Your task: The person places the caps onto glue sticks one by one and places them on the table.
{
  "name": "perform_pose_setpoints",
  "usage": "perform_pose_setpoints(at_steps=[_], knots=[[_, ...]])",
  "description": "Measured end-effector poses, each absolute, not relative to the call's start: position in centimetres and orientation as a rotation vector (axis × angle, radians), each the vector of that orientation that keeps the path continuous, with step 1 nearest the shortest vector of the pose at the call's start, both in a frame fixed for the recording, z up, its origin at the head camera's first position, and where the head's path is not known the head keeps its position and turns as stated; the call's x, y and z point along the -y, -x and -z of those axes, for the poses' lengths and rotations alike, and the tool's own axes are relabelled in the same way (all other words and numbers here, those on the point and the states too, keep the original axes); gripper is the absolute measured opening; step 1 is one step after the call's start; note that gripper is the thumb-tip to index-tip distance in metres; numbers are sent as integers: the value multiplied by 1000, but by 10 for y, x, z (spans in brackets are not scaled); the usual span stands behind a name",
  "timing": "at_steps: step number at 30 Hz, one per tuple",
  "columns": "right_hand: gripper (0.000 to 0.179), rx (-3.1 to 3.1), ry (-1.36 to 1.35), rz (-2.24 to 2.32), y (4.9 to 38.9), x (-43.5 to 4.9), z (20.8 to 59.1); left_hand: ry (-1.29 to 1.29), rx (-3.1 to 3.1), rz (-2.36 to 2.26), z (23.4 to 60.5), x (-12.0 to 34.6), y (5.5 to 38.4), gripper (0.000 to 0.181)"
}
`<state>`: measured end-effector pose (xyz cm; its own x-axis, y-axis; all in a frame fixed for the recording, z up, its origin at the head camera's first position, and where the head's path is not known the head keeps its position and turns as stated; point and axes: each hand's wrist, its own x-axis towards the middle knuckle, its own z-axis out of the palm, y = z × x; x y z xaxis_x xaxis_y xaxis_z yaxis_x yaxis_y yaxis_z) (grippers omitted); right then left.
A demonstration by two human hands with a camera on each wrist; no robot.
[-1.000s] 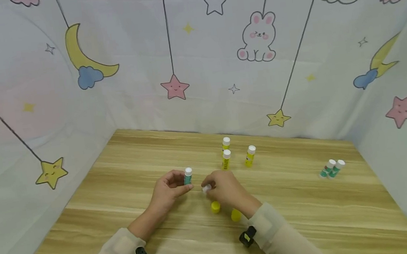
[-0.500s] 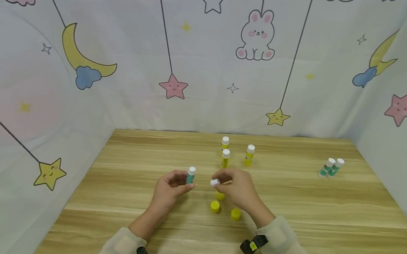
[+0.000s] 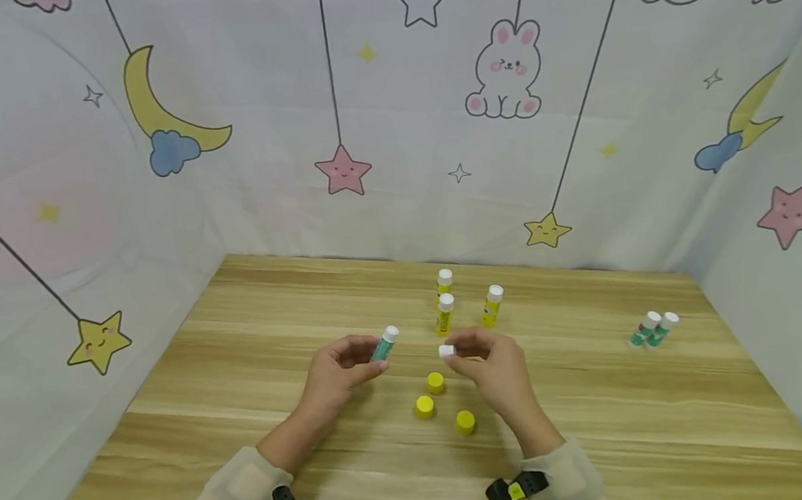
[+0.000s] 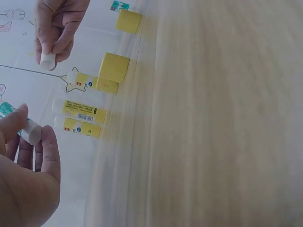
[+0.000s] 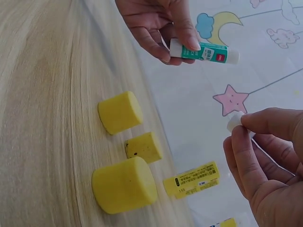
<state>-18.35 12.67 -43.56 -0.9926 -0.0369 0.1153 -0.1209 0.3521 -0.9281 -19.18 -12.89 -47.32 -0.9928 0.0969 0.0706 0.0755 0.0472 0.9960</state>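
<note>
My left hand [image 3: 337,377] holds a green glue stick [image 3: 384,344] between thumb and fingers, its white top leaning to the right. In the right wrist view the green label faces the camera, with white at both ends. To the right, my right hand [image 3: 499,367] pinches a small white cap [image 3: 446,351] between thumb and forefinger, apart from the glue stick. Below and between the hands, three yellow caps [image 3: 425,406] stand on the wooden table [image 3: 366,468]. One of them appears large and near in the right wrist view [image 5: 124,185].
Behind the hands stand three yellow glue sticks [image 3: 492,305] with white tops. Two green glue sticks [image 3: 645,329] stand close together at the far right. A white curtain [image 3: 264,92] printed with stars, moons and a rabbit encloses the table's back and sides.
My right hand has moved right with the white cap, away from the left hand, uncovering a third yellow cap. The green glue stick has shifted slightly right and tilted more.
</note>
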Motion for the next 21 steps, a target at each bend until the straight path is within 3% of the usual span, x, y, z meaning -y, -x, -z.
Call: perform_pose_setpoints(at_steps=[21], knots=[[19, 2395, 18, -1981, 180, -142, 437, -187, -2218, -2189, 471, 116, 190, 28]])
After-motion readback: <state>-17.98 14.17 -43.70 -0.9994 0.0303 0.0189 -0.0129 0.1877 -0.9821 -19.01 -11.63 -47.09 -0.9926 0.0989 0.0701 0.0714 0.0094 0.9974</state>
